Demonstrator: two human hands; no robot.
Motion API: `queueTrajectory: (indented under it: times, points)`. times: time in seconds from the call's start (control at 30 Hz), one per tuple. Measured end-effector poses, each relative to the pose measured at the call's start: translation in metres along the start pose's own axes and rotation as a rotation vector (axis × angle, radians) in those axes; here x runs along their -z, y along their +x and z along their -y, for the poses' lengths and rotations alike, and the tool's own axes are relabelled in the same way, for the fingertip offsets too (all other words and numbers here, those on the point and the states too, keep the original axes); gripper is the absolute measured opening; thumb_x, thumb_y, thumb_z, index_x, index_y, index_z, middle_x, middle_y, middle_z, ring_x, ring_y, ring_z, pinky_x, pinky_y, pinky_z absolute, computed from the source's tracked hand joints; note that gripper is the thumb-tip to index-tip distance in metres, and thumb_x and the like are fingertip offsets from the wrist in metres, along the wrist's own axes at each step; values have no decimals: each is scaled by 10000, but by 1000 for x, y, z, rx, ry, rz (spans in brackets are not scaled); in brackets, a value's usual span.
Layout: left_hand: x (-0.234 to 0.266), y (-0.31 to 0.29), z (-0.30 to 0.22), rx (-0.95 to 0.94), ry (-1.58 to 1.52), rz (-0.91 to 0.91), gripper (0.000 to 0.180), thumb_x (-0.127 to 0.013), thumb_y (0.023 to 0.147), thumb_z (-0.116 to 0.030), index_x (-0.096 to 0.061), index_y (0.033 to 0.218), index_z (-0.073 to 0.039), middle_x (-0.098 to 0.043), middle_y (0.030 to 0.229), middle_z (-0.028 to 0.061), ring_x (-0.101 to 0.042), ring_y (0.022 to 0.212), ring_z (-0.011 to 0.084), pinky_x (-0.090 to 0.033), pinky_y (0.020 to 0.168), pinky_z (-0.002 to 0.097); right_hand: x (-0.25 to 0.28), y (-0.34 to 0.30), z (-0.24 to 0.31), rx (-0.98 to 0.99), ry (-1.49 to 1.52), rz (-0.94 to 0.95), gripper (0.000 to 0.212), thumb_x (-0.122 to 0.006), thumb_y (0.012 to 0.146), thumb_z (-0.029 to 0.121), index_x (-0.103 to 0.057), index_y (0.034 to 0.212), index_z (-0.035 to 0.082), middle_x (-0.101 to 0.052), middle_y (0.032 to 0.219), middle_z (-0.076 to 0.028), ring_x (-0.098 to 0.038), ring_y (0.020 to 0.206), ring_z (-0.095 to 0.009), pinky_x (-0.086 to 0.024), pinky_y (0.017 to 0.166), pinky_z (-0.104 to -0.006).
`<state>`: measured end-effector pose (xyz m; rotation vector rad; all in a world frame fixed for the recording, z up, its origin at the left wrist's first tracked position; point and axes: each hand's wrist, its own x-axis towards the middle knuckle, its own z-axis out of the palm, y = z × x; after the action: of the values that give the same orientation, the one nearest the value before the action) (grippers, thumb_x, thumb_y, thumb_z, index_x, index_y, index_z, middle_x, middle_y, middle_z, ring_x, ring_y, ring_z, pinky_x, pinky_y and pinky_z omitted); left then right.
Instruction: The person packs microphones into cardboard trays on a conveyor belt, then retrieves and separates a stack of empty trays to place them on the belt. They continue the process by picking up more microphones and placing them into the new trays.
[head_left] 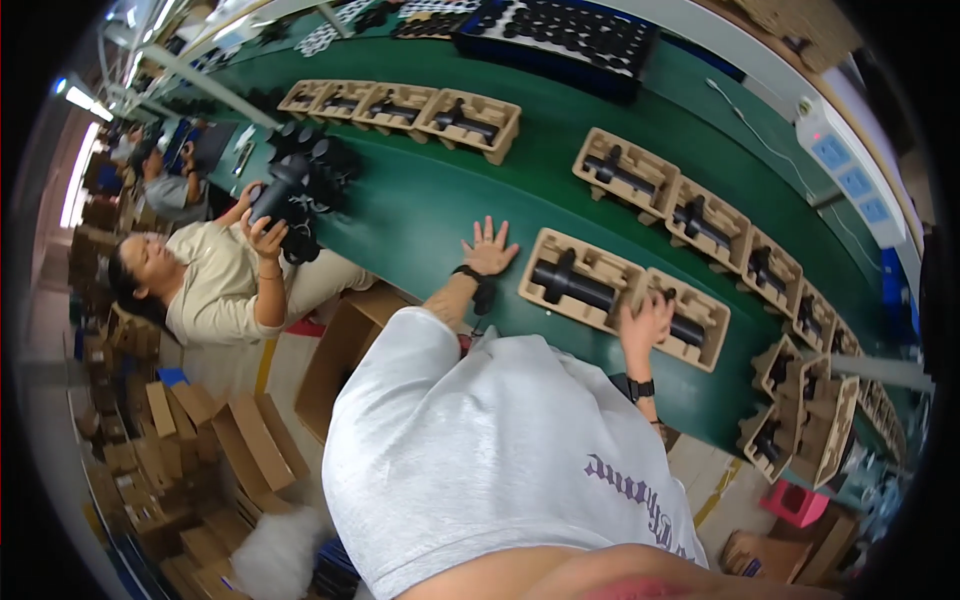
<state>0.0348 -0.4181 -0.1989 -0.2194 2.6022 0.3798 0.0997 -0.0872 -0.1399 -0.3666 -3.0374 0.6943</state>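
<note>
We take the right-hand tray of the near pair as our landmark; the black barrel lies inside it, its long axis following the tray's length, left end to right end and slanting a little toward us; our right hand is over the tray's left end, so the visible stretch of barrel leads off to the right of the fingers; this hand is clearly the nearer, since our left hand rests well to the left of the tray, past the adjoining tray with its own black device.

Our left fingers are spread flat on the green table, palm down, with nothing seen in them; our right fingers bend down into the tray, yet we cannot tell whether they grasp the barrel or merely touch it; the hand hides the barrel's left end and part of the line where the two trays meet; to the right of the tray, the crowded trays bend toward the rim of our view, their contents hard to make out.
</note>
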Motion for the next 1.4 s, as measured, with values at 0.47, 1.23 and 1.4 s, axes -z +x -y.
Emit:
queueTrajectory:
  times: [0.47,1.23,1.4]
  points:
    - [-7,-61,-40,-18,-1019,15,359,-457,927,-284,-475,1050,53,-588,862,171,-621,654,238,-542,514,336,-9,4,24,194,-142,-65,459,-646,731,285,-552,1091,16,-485,1173,-108,-261,1313,-331,-265,917,-564]
    - [12,-42,-26,-152,-513,-352,318,-396,931,-297,-486,923,8,-587,784,300,-545,773,495,-427,676,542,-31,5,40,231,-139,-162,459,-597,738,304,-546,1090,13,-491,1171,-110,-264,1321,-317,-266,929,-573]
    - [9,-40,-19,-133,-487,-369,325,-396,927,-305,-490,930,6,-591,788,300,-554,771,488,-432,679,541,-33,4,44,232,-126,-158,459,-585,745,316,-545,1087,13,-494,1169,-108,-258,1324,-319,-258,942,-568]
